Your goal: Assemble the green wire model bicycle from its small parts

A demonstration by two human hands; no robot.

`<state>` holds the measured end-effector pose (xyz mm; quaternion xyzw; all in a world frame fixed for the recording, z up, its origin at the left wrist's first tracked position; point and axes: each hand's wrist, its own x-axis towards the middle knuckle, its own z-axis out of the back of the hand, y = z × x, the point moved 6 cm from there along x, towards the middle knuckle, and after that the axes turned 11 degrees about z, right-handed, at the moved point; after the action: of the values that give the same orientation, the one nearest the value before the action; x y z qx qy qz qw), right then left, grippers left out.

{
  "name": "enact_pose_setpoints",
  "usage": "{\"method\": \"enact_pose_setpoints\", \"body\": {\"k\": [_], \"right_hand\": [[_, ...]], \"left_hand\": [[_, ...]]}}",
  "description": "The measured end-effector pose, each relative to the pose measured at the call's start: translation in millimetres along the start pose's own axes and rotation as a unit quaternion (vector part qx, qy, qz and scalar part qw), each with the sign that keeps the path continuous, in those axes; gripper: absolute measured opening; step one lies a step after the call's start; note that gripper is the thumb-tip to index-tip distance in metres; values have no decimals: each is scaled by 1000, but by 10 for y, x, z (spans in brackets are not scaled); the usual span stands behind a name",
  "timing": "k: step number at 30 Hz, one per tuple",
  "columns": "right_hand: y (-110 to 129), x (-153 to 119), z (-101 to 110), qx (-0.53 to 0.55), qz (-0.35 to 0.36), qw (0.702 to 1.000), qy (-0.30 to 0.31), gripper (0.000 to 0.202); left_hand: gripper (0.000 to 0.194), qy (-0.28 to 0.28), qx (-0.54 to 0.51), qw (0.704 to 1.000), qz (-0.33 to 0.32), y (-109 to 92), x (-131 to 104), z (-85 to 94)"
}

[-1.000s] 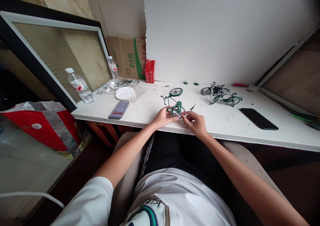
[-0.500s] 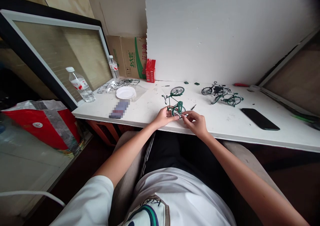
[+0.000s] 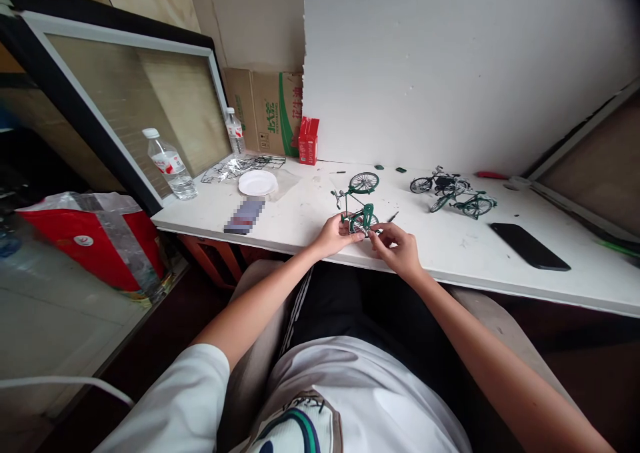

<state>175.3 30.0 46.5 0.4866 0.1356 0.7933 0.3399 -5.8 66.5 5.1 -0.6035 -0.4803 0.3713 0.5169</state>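
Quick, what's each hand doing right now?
Left hand: closed, holding the green toy bicycle.
Right hand: curled at the bicycle's near wheel; can't tell whether it's closed on anything.

Room between right grip [image 3: 401,249] and phone [image 3: 530,246] — bicycles [image 3: 476,205] block behind

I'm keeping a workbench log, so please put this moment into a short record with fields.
left hand: holding the green model bicycle by its near wheel
right hand: fingertips at that same wheel; anything pinched there is too small to tell
other models: black bicycle and second green bicycle, to the right
far left: two bottles, white plate
back: red box
right: black phone-like slab
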Motion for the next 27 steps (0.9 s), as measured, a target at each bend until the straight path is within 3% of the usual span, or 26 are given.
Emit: {"method": "enact_pose_setpoints", "body": {"k": [7, 18, 27], "right_hand": [[-22, 14, -36, 84, -42, 996, -4, 40], [95, 77, 18, 141, -47, 987, -59, 39], [209, 153, 173, 102, -1, 994, -33, 30]], "left_hand": [[76, 6, -35, 999, -5, -94, -54, -41], [66, 23, 3, 999, -35, -322, -122, -106], [62, 25, -11, 999, -25, -473, -190, -178]]}}
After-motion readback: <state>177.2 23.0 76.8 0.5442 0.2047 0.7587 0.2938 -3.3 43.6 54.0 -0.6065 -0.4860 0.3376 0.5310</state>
